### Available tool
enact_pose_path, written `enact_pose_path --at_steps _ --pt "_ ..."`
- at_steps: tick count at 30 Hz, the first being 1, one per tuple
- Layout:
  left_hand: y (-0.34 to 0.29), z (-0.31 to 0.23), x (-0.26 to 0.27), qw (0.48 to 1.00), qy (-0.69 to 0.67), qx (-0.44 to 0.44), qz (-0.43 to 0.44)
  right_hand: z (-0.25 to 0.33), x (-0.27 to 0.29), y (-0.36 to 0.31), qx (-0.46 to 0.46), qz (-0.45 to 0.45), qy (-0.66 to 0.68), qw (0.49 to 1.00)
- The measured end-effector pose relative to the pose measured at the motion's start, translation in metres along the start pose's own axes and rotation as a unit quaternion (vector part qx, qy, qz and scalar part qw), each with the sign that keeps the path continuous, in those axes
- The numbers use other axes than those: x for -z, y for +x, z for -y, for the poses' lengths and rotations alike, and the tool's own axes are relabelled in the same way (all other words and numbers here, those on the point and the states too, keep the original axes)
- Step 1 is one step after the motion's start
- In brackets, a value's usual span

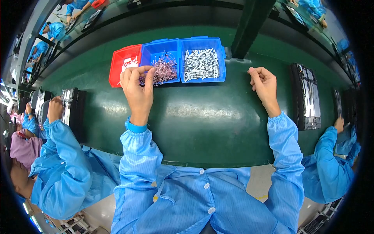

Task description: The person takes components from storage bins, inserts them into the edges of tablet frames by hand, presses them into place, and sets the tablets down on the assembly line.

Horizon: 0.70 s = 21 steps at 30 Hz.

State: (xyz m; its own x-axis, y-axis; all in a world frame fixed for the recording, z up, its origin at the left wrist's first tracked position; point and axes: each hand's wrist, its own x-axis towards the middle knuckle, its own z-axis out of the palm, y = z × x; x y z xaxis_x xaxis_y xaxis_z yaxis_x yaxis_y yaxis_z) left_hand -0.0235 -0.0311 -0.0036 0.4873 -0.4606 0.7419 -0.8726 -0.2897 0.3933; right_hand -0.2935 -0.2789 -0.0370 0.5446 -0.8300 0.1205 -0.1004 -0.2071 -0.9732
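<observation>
My left hand (138, 91) hovers at the front of the red bin (115, 70) and the left blue bin (150, 47). Its fingers curl toward the thumb in a pinch; what they hold, if anything, is too small to make out. White slender pieces (128, 64) lie in the red bin, partly behind my fingers. The left blue bin holds a tangle of small pinkish wire-like parts (166, 69). Silvery-white slim parts (200, 62) fill the right blue bin (203, 80). Apart from the bins, my right hand (267, 85) is raised over the green table, closed, its fingertip contents not discernible.
The green table (210, 136) has a dark green post (249, 31) behind the bins. A black tray-like unit with shiny strips (309, 97) stands at right, another black unit (78, 113) at left. Co-workers in blue sleeves (68, 152) sit on both sides.
</observation>
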Motion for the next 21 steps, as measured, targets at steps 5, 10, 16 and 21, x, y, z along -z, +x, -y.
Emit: enact_pose_path --at_steps 5,10,16,21 --pt "-0.001 -0.020 0.000 0.994 -0.103 0.024 -0.025 0.000 0.003 -0.002 -0.002 -0.011 -0.002 1.000" --pt "-0.037 -0.073 -0.022 0.844 -0.477 0.201 0.138 0.004 -0.012 -0.010 0.022 -0.073 0.063 0.995" --pt "-0.071 -0.126 -0.043 0.619 -0.662 0.344 0.245 0.053 -0.037 -0.075 0.129 0.080 0.083 0.985" --pt "-0.071 -0.127 -0.046 0.640 -0.665 0.318 0.218 0.061 -0.036 -0.090 0.159 0.081 0.037 0.983"
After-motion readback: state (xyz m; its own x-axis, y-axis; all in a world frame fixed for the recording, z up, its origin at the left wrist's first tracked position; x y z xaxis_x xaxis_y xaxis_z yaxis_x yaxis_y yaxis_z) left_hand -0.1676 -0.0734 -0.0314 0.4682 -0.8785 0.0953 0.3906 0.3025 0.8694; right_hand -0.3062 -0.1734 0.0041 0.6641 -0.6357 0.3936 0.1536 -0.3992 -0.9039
